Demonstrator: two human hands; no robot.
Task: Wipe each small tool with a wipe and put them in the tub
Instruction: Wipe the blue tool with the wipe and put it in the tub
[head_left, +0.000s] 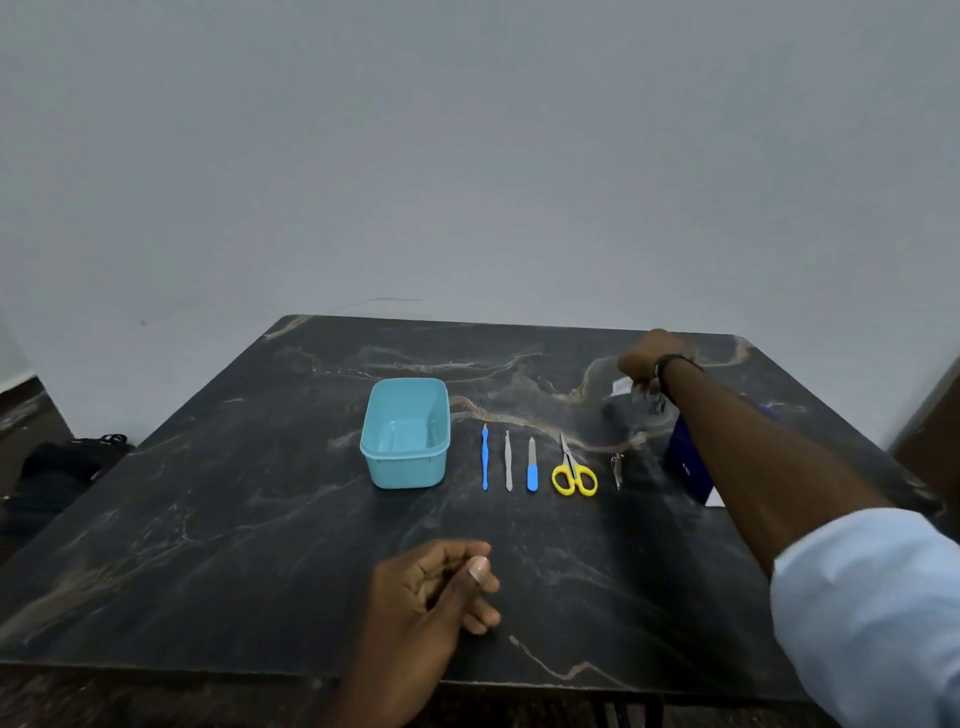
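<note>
A teal plastic tub (405, 434) stands empty on the dark marble table (234, 519). To its right, in a row, lie a blue cuticle pusher (484, 457), metal tweezers (508, 461), a nail file with a blue handle (532, 465), yellow-handled scissors (573, 470) and a nail clipper (617, 470). My right hand (647, 356) reaches to the far right of the table, blurred, its fingers pinching a white wipe (621, 387) above a dark packet (621, 410). Near the front edge my left hand (431, 587) rests loosely curled, holding nothing.
A dark blue box (685, 460) stands at the right, partly hidden by my right forearm. A black bag (57, 467) lies on the floor left of the table. A plain wall runs behind the table.
</note>
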